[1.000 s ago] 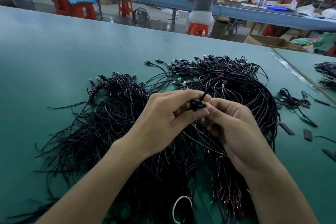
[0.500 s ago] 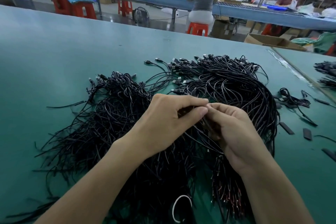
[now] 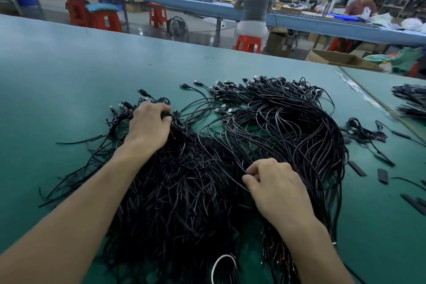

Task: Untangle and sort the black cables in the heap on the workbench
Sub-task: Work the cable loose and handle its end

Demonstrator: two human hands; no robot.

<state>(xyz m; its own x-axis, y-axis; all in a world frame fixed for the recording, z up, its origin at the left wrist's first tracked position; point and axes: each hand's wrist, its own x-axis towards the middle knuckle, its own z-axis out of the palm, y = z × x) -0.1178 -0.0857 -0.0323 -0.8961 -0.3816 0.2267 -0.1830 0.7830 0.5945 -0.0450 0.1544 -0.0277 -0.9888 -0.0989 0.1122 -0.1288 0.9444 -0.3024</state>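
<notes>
A big heap of thin black cables (image 3: 276,136) with USB plugs lies on the green workbench (image 3: 69,80). It falls into a left bundle (image 3: 179,191) and a right bundle, plug ends toward the far side. My left hand (image 3: 149,127) sits on the far end of the left bundle, fingers curled round a clump of cables. My right hand (image 3: 274,187) is at the near middle and pinches one thin cable between thumb and forefinger. That cable runs up and left across the heap.
Loose black sleeve pieces (image 3: 382,175) and a small coiled cable (image 3: 366,131) lie right of the heap. Another cable pile (image 3: 410,101) sits on the adjoining bench at far right. A white loop (image 3: 223,267) shows at the near edge. People work at a blue bench (image 3: 299,18) beyond.
My hands, together over the heap's middle a second ago, have parted. The left went up and left onto the left bundle. The right came down toward me, pinching a cable.
</notes>
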